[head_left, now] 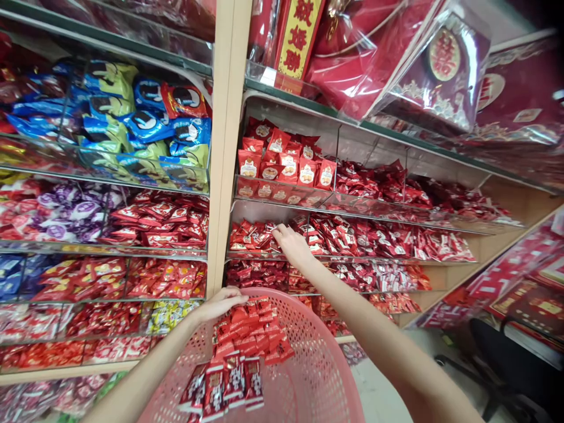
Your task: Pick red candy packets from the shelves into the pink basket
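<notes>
Many red packets (251,332) lie in a pink basket (318,359)

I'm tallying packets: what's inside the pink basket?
The basket holds a heap of bright red packets and, nearer the camera, several dark red packets. Whatever lies beneath them is covered.
</notes>
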`<action>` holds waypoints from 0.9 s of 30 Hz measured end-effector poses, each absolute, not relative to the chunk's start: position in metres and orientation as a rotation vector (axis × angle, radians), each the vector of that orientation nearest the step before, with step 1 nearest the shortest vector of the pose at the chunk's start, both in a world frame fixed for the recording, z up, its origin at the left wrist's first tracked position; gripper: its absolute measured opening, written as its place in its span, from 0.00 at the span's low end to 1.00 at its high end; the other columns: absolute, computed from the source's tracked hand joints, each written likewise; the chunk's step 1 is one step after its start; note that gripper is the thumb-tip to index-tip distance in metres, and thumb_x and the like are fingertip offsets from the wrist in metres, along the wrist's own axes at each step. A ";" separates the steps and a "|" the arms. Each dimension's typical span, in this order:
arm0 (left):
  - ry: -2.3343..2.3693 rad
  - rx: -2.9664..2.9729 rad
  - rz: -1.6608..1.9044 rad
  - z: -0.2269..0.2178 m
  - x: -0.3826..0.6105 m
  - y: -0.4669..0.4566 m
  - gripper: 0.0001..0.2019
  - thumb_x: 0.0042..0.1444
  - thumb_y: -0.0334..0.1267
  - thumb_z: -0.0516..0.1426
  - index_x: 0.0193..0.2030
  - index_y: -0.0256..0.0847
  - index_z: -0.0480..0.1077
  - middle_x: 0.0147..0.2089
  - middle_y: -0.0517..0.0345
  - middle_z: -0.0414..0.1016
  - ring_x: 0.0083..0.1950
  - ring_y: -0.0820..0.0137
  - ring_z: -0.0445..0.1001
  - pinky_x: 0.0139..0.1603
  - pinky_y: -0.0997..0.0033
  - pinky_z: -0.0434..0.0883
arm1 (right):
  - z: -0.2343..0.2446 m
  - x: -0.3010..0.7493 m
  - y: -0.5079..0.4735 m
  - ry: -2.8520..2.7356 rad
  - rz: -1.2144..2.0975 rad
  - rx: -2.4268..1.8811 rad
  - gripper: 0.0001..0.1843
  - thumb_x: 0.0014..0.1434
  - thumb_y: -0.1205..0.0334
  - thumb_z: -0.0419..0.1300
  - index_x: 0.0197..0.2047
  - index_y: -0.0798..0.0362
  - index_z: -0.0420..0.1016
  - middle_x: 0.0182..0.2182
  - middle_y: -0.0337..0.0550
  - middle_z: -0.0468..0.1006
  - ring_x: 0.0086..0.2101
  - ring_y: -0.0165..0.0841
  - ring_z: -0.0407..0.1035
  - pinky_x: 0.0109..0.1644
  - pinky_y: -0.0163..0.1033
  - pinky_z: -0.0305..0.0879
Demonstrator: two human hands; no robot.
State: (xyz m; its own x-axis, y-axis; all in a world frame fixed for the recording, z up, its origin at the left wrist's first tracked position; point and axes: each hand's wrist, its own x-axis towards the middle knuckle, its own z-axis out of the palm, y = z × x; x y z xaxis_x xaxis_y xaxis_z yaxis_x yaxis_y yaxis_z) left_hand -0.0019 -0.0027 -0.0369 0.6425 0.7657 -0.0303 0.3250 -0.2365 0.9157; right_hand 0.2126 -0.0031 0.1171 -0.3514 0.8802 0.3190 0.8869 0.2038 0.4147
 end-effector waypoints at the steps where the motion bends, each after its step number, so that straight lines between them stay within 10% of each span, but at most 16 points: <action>1: 0.875 1.823 0.536 -0.037 -0.002 -0.003 0.21 0.52 0.55 0.51 0.24 0.36 0.66 0.28 0.63 0.61 0.31 0.73 0.60 0.34 0.75 0.57 | 0.118 0.216 0.004 -2.468 -0.870 -1.772 0.12 0.62 0.73 0.45 0.47 0.56 0.63 0.44 0.50 0.66 0.41 0.34 0.63 0.40 0.36 0.62; 12: 0.894 1.823 0.576 -0.035 -0.001 -0.005 0.23 0.52 0.58 0.50 0.24 0.37 0.65 0.29 0.62 0.61 0.32 0.73 0.60 0.35 0.75 0.58 | 0.114 0.219 0.030 -2.462 -0.715 -1.735 0.12 0.61 0.70 0.47 0.39 0.58 0.72 0.38 0.50 0.71 0.41 0.36 0.64 0.42 0.37 0.59; 27: 0.920 1.799 0.524 -0.029 0.001 -0.007 0.23 0.51 0.58 0.51 0.26 0.37 0.68 0.29 0.61 0.65 0.33 0.71 0.62 0.36 0.74 0.60 | 0.078 0.225 -0.051 -1.433 1.517 -1.238 0.16 0.45 0.53 0.65 0.25 0.57 0.68 0.18 0.32 0.67 0.19 0.20 0.58 0.24 0.27 0.52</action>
